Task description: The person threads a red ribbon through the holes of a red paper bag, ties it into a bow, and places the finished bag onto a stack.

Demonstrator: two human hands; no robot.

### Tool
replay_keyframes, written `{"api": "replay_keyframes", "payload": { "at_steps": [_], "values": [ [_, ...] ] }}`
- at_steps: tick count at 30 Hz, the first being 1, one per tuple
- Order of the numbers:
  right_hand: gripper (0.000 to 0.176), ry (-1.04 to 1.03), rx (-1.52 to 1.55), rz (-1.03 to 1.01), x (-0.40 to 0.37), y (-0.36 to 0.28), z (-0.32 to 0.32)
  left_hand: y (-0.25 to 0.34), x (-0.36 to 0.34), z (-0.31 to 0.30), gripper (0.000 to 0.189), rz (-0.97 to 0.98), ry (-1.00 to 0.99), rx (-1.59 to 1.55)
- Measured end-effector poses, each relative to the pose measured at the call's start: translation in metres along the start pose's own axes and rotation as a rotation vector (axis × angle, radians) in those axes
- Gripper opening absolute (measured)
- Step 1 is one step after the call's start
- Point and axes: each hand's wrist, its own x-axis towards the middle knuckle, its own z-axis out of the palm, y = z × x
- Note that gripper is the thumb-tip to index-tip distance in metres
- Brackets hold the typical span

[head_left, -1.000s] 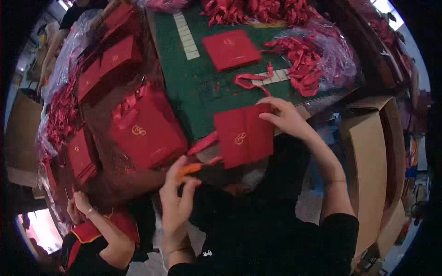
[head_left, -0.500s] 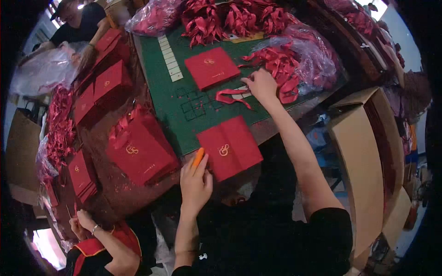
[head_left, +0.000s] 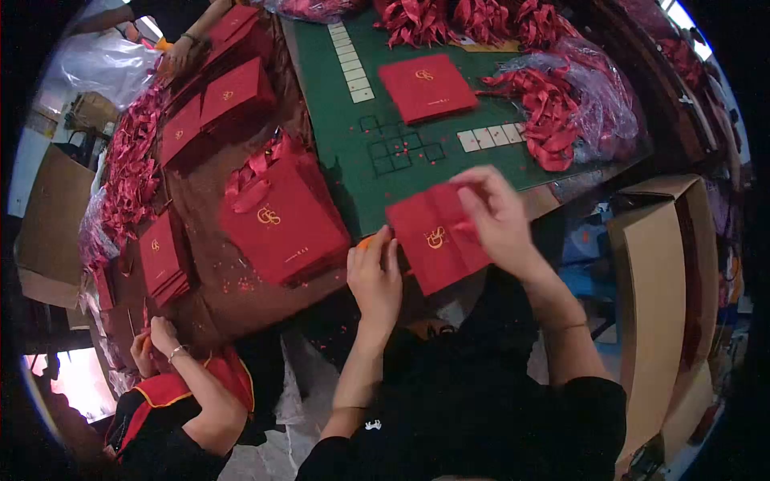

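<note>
Red bag (head_left: 437,240) between both hands (head_left: 375,280).

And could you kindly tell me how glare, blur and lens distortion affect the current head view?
Head view: the right hand is smeared, apparently by motion, the left hand crisper; head view: glare washes out the bright panel at lower left; head view: wide-angle bending curves the cardboard box, with black corners.

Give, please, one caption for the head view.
Left hand and right hand at a square red paper piece with gold monogram.
</note>
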Motion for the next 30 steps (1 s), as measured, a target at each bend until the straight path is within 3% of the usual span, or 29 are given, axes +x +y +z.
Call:
{"api": "replay_keyframes", "payload": {
  "at_steps": [1, 3, 6, 12, 16, 20, 24, 27, 30],
  "values": [
    [0.014, -0.14, -0.217, -0.103, -0.005, 0.017, 0.009, -0.004, -0.003, 0.002, 0.021, 0.015, 0.006, 0.021],
    [0.013, -0.168, -0.066, -0.046, -0.009, 0.041, 0.023, -0.002, -0.003, 0.002, 0.021, 0.006, -0.004, 0.054],
    [0.014, -0.259, -0.406, -0.254, -0.002, 0.059, 0.022, 0.001, -0.004, -0.002, 0.019, -0.043, -0.041, 0.078],
    [0.011, -0.411, -0.439, -0.391, 0.003, 0.063, 0.013, -0.001, -0.003, 0.004, 0.017, -0.075, -0.011, 0.001],
    [0.014, -0.516, -0.609, -0.377, 0.004, 0.061, 0.011, -0.005, -0.005, 0.01, 0.013, -0.13, 0.014, -0.1],
    [0.014, -0.505, -0.764, -0.416, 0.002, 0.06, 0.016, -0.009, -0.009, 0.015, 0.013, -0.105, -0.004, -0.045],
    [0.02, -0.462, -1.048, -0.614, -0.002, 0.039, 0.027, -0.003, -0.006, 0.009, 0.015, -0.102, -0.03, -0.026],
    [0.018, -0.513, -1.264, -0.635, -0.001, 0.028, 0.035, -0.004, -0.007, 0.011, 0.017, -0.107, -0.028, -0.064],
    [0.012, -0.558, -1.293, -0.758, 0.004, 0.026, 0.039, -0.001, -0.006, 0.006, 0.019, -0.059, -0.025, -0.01]
  ]
}}
